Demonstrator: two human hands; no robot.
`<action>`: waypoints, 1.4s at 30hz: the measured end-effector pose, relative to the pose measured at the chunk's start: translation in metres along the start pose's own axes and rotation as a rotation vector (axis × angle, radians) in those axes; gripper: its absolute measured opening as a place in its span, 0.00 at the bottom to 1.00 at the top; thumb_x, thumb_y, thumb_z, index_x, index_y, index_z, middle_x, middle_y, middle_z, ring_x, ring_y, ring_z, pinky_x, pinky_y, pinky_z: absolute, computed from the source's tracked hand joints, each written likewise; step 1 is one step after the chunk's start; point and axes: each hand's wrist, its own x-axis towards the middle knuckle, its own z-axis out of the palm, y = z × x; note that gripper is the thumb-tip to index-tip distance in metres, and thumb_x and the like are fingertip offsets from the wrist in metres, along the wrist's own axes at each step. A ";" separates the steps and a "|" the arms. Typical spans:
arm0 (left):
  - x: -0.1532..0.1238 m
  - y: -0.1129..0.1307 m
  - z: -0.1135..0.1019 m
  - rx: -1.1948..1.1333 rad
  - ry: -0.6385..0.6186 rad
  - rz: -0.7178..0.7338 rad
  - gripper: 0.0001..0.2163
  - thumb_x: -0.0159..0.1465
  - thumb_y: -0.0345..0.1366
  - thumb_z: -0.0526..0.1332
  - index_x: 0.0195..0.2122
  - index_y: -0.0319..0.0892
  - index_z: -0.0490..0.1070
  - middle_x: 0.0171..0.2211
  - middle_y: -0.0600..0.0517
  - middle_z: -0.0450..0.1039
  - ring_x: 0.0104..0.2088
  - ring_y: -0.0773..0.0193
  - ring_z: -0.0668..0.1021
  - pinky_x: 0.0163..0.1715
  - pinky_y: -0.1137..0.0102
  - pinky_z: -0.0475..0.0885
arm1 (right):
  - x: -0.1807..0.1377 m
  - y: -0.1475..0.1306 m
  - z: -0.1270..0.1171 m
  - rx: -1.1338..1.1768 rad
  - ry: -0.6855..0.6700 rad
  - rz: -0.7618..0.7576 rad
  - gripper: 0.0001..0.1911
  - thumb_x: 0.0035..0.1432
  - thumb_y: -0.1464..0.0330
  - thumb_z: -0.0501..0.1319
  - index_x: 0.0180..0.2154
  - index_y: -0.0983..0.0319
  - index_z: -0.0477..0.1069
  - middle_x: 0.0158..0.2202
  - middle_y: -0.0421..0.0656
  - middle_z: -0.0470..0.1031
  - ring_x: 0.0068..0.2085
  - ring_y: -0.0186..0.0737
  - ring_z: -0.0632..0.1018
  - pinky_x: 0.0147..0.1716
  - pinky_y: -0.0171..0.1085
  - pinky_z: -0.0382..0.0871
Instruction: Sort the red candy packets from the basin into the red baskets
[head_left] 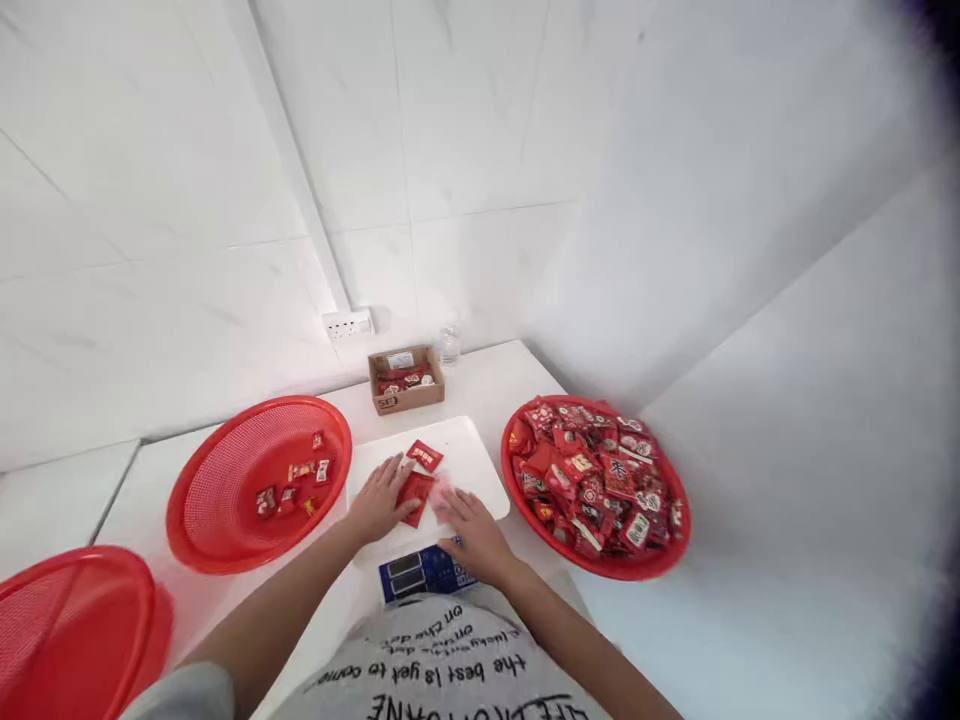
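On a white tray (466, 450) lie two red packets. My left hand (379, 502) rests flat with its fingers stretched out, touching the left side of the larger red packet (417, 497). Just beyond it lies a smaller red packet (426, 456) with white lettering, apart from both hands. My right hand (477, 536) is over the tray's right front part, fingers extended and holding nothing that I can see. Beside its fingertips is a pale pink, see-through smear or film (442, 492); I cannot tell which. A blue panel (427, 573) with dark displays sits at the tray's front.
A red basket (679, 555) heaped with red-wrapped packets stands at right. Another red basket (217, 480) at left holds several small wrapped pieces; a third basket (82, 640) is nearer. A cardboard box (409, 400) and a clear bottle (450, 346) stand by the wall.
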 end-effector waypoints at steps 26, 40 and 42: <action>0.011 0.056 0.023 -0.191 0.144 -0.412 0.27 0.65 0.47 0.46 0.62 0.37 0.53 0.65 0.38 0.44 0.64 0.49 0.48 0.59 0.50 0.50 | 0.001 0.002 -0.005 0.031 0.001 0.041 0.35 0.52 0.62 0.60 0.61 0.59 0.55 0.67 0.45 0.42 0.66 0.50 0.43 0.61 0.50 0.48; -0.037 0.032 0.023 -0.147 0.122 -0.134 0.28 0.64 0.48 0.47 0.64 0.45 0.48 0.66 0.45 0.43 0.65 0.52 0.46 0.59 0.50 0.49 | -0.023 0.018 -0.010 -0.117 0.003 0.185 0.26 0.62 0.55 0.46 0.59 0.53 0.57 0.65 0.45 0.49 0.65 0.49 0.49 0.60 0.52 0.48; -0.045 0.016 0.013 -0.110 0.212 -0.288 0.27 0.65 0.47 0.46 0.63 0.43 0.49 0.66 0.44 0.43 0.65 0.52 0.45 0.60 0.50 0.47 | -0.021 0.018 -0.007 -0.136 0.012 0.188 0.25 0.62 0.56 0.46 0.60 0.53 0.57 0.65 0.45 0.49 0.65 0.48 0.50 0.60 0.51 0.48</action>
